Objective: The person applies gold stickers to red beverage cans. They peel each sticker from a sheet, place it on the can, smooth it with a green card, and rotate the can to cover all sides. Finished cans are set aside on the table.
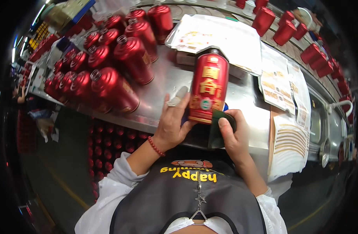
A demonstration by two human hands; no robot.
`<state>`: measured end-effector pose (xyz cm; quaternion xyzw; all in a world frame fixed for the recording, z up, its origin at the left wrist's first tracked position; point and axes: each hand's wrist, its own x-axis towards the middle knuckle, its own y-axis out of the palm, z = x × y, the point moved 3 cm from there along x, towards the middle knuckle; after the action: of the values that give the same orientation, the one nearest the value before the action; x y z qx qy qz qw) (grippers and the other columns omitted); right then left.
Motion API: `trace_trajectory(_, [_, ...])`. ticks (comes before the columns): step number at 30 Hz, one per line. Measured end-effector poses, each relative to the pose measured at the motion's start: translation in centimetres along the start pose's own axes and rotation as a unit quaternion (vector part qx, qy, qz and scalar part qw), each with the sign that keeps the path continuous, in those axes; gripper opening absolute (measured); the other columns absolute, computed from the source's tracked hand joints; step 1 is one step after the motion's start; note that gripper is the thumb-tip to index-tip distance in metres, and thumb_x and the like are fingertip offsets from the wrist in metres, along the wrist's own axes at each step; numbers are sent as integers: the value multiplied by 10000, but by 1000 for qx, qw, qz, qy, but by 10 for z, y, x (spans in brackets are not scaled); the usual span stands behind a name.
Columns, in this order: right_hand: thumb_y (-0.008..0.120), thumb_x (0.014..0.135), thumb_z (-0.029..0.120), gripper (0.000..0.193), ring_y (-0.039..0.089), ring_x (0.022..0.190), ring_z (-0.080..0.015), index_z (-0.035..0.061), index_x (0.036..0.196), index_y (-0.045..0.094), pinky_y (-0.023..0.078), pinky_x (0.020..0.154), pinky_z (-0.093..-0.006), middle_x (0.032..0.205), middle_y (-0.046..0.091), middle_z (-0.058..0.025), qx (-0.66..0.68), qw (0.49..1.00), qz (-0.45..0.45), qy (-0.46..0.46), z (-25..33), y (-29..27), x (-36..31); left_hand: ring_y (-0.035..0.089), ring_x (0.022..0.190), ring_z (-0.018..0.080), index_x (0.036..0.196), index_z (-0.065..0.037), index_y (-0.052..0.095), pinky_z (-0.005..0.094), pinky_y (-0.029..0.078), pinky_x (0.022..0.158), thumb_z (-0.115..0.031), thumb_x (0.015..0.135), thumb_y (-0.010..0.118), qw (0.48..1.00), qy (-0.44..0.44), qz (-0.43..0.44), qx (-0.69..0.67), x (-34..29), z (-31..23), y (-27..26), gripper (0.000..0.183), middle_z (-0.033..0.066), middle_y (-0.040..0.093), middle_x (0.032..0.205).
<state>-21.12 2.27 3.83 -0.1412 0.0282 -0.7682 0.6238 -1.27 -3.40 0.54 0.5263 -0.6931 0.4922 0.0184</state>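
Bottle (208, 84) near counter (164, 76) front edge, left hand (172, 121) gripping; green pad (216, 133), pinched in right hand (235, 134), hides lower corner.

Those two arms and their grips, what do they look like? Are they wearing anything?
Loose, wrinkly white fabric sleeves stop well short of the wrists. A bracelet of round red beads circles the left wrist. The left grip has a pale whitish finger covering; the right grip looks bare.

Bottles (134, 60) cluster on the surface's (167, 78) left; another bottle (208, 85) is between the hands (170, 126), before flat sheets (229, 41); more sheets (290, 142) lie right, beside what seems a sink (317, 117)
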Motion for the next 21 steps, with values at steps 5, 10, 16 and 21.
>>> trace_trajectory(5, [610, 991, 146, 162, 514, 778, -55, 18, 1073, 554, 438, 694, -215, 862, 585, 10, 32, 998, 23, 43, 0, -3, -7, 462, 1391, 378, 1503, -39, 422, 604, 236, 1178, -288, 840, 790, 984, 117, 55, 123, 41, -47, -2, 798, 212, 508, 1468])
trace_trajectory(10, [618, 983, 131, 158, 513, 743, -58, 13, 1070, 560, 442, 683, -217, 811, 586, 18, 38, 997, 39, 45, -2, -3, -10, 408, 1396, 450, 1471, -47, 456, 614, 228, 1170, -290, 820, 816, 999, 17, -19, -46, 9, -8, -3, 782, 216, 435, 1525])
trace_trajectory(16, [629, 971, 135, 156, 545, 746, -75, 16, 1056, 574, 467, 681, -245, 809, 611, -11, 29, 998, 30, 37, -3, -8, -10, 409, 1412, 420, 1474, -129, 477, 614, 201, 1180, -275, 778, 823, 986, 121, 54, 104, 38, -45, 5, 791, 189, 418, 1552])
trace_trajectory(21, [632, 961, 127, 162, 617, 733, -138, 12, 1068, 591, 509, 676, -304, 805, 652, -82, 9, 999, 31, 6, -1, -13, -8, 446, 1395, 430, 1487, 50, 408, 554, 263, 1189, -420, 923, 689, 999, 24, 2, -35, 8, -7, 5, 786, 237, 490, 1486])
